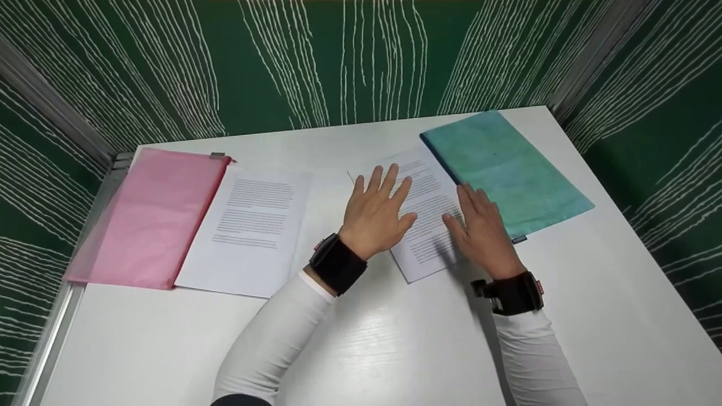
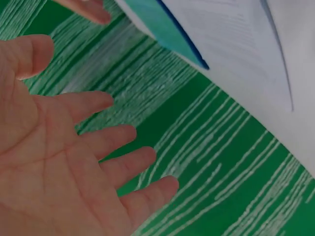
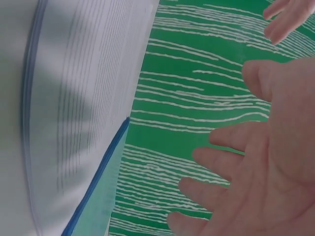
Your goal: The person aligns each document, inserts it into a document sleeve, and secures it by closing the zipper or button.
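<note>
In the head view my left hand [image 1: 375,214] is spread over the left side of a printed paper stack [image 1: 431,242], its fingers straight and apart. My right hand [image 1: 485,234] is held over the stack's right edge, fingers extended, overlapping the dark-edged side of a green zip folder [image 1: 507,163]. Both wrist views show the palms with nothing in them: the left palm [image 2: 64,162] and the right palm [image 3: 270,162] appear raised above the table. The paper's right side lies along the green folder's dark blue edge [image 3: 96,184].
At the left of the white table [image 1: 383,349] lies a pink zip folder [image 1: 152,220], and beside its red edge another printed paper stack [image 1: 254,225]. Green walls with white wavy lines [image 1: 383,62] stand behind the table and at both sides. Each wrist wears a black band [image 1: 338,264].
</note>
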